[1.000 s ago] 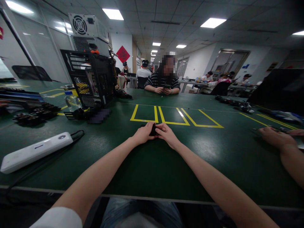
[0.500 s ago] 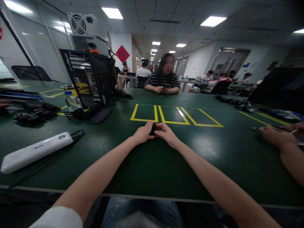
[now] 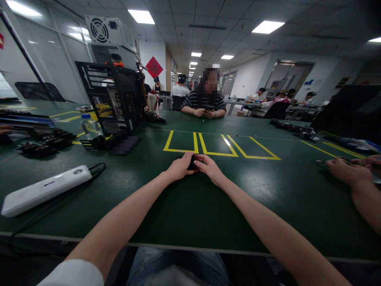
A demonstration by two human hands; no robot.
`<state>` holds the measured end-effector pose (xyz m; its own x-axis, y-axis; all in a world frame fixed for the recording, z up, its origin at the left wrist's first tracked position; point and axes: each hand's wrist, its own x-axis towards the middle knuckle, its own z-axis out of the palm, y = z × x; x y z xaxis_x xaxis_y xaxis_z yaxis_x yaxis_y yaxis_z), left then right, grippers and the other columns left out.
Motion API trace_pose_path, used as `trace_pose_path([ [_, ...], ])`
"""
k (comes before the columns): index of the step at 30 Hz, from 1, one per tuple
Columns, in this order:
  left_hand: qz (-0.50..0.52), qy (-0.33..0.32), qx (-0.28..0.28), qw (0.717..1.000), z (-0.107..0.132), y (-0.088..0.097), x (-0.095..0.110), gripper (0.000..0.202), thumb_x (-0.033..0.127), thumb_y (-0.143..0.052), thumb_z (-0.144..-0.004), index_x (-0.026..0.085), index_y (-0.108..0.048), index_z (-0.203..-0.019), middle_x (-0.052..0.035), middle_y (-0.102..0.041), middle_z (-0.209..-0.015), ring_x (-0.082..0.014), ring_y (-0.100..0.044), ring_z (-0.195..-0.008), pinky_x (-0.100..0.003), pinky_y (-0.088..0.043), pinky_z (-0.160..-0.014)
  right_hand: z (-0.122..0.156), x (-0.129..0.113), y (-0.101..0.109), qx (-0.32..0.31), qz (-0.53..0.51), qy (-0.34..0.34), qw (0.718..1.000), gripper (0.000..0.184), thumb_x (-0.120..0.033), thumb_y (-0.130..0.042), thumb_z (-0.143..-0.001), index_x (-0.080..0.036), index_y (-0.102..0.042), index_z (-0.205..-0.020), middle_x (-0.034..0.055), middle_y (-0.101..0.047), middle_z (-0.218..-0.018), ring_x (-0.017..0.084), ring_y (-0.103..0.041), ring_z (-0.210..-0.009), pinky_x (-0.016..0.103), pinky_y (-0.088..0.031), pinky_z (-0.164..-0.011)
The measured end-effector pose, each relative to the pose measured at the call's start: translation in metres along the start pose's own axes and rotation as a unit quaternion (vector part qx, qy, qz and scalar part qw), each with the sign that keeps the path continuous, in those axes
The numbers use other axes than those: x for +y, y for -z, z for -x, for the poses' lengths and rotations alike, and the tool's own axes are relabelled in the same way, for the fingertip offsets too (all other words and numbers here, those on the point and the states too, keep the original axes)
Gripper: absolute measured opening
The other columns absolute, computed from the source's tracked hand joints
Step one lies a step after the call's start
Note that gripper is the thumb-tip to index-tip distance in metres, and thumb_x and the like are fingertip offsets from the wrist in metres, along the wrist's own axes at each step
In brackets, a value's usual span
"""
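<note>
In the middle of the head view, a small black object (image 3: 192,162) sits between my two hands, low over the green table (image 3: 190,214). My left hand (image 3: 179,167) is closed round its left side, thumb toward me. From the right, the fingertips of my right hand (image 3: 208,167) press on the same object. Most of it is hidden by my fingers, so its kind does not show. Just beyond my hands, strips of yellow tape (image 3: 216,153) mark outlines on the tabletop.
A white elongated device (image 3: 47,190) with a black cable lies at left. Behind it stand a plastic bottle (image 3: 91,126) and an open black computer case (image 3: 116,99). Another person's hands (image 3: 351,171) work at right. Across the table sits a person (image 3: 204,95) holding a phone.
The fingers of my right hand have shifted slightly on the black object. My left hand stays in place around it.
</note>
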<state>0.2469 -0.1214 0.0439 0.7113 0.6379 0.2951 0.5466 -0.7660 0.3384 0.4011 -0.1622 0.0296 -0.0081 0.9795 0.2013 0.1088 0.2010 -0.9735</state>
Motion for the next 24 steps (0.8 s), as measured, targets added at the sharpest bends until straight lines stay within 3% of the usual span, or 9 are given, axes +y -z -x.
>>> trace_pose_path([
  [8,-0.004,0.004,0.000,1.000,-0.0005,0.0003,-0.0006,0.057,0.036,-0.053,-0.071,0.021,-0.022,-0.117,-0.0108,-0.036,-0.122,-0.0229,-0.055,-0.091,-0.033,-0.044,-0.071,0.0048,-0.0039,-0.0002,-0.040,-0.036,0.033,0.998,0.032,-0.023,-0.061,-0.063,-0.022,-0.049,-0.092,0.0009,-0.052,-0.103,0.016,-0.051,-0.097,0.035,-0.041,-0.085],
  [14,-0.005,0.016,-0.004,1.000,-0.0007,0.0010,0.0016,0.059,0.036,-0.054,-0.070,0.021,-0.022,-0.117,-0.0107,-0.036,-0.122,-0.0233,-0.053,-0.094,-0.034,-0.044,-0.074,0.0048,-0.0026,-0.0021,-0.008,-0.012,0.031,0.999,0.024,-0.032,-0.057,-0.067,-0.022,-0.051,-0.088,0.0008,-0.052,-0.097,0.014,-0.053,-0.086,0.033,-0.043,-0.080],
  [19,-0.002,-0.002,0.009,1.000,-0.0008,-0.0012,-0.0014,0.057,0.037,-0.053,-0.071,0.021,-0.023,-0.116,-0.0102,-0.037,-0.121,-0.0224,-0.055,-0.090,-0.033,-0.045,-0.072,0.0003,0.0001,-0.0006,0.001,0.010,0.038,0.999,0.029,-0.032,-0.059,-0.066,-0.022,-0.051,-0.092,0.0019,-0.053,-0.098,0.014,-0.053,-0.088,0.034,-0.043,-0.079],
  [24,0.001,-0.004,0.015,1.000,-0.0012,-0.0029,-0.0043,0.058,0.038,-0.053,-0.070,0.021,-0.023,-0.117,-0.0105,-0.037,-0.121,-0.0225,-0.055,-0.089,-0.033,-0.045,-0.072,-0.0011,0.0003,0.0019,-0.025,0.026,0.031,0.999,0.030,-0.030,-0.058,-0.067,-0.021,-0.051,-0.095,0.0036,-0.053,-0.100,0.017,-0.053,-0.092,0.037,-0.042,-0.083],
])
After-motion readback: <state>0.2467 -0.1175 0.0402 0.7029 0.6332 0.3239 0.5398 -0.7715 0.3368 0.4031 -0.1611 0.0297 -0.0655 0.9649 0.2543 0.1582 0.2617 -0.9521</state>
